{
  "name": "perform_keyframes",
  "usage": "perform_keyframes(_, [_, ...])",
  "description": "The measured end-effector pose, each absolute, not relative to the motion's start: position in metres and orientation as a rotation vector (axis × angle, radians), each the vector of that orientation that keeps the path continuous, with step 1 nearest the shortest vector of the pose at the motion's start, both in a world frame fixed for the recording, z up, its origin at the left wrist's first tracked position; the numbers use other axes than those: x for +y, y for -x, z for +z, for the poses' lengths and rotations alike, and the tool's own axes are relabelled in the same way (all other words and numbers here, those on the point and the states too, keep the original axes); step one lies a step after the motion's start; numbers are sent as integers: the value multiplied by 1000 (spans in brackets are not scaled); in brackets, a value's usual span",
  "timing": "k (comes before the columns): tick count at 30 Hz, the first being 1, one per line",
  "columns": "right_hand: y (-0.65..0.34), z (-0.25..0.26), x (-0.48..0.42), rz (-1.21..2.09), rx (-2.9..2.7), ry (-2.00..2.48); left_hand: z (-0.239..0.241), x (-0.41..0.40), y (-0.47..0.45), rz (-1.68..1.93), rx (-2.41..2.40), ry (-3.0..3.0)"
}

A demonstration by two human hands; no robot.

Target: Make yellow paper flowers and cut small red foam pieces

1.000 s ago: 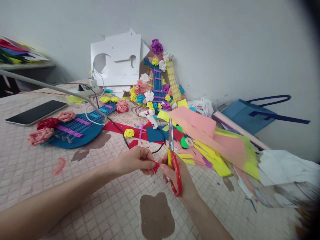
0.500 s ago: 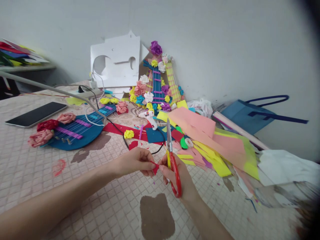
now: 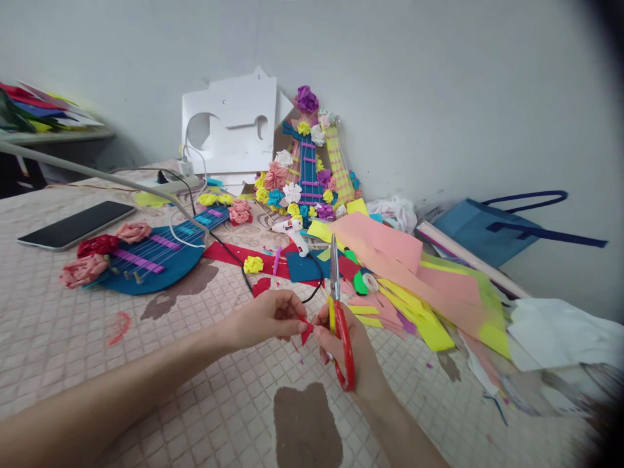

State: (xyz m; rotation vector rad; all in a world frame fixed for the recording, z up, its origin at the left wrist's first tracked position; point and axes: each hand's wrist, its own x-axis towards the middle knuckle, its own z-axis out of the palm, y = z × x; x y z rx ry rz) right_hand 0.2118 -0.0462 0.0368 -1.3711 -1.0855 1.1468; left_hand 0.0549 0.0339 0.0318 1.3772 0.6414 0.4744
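Note:
Between thumb and fingers, my left hand pinches a small piece of red crepe paper. My right hand holds scissors with red and yellow handles, blades upright and closed. Its thumb and fingertip also meet the red piece's right edge. Beyond the hands lie a white glue gun, a yellow paper flower, a red strip and blue sheet. To the left rests a blue paper guitar with purple strips, strings and pink and red flowers.
A phone and power strip lie at left. Flower-covered paper guitars lean by the wall beside white cut-out boards. Pink paper sheets, yellow strips and a blue bag spread rightward. A black cable crosses the table.
The view has shifted slightly. The red piece now looks more pinched in at the fingertips, flaring below. Both hands keep their hold, and the scissors stay upright in my right hand.

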Motion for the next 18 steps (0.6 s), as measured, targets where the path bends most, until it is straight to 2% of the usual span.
perform_keyframes(10, [-209, 31, -45, 919, -1194, 1458, 37, 26, -59, 564, 629, -1332])
perform_keyframes(18, [-214, 26, -43, 1010, -1111, 1419, 30, 31, -57, 596, 626, -1349])
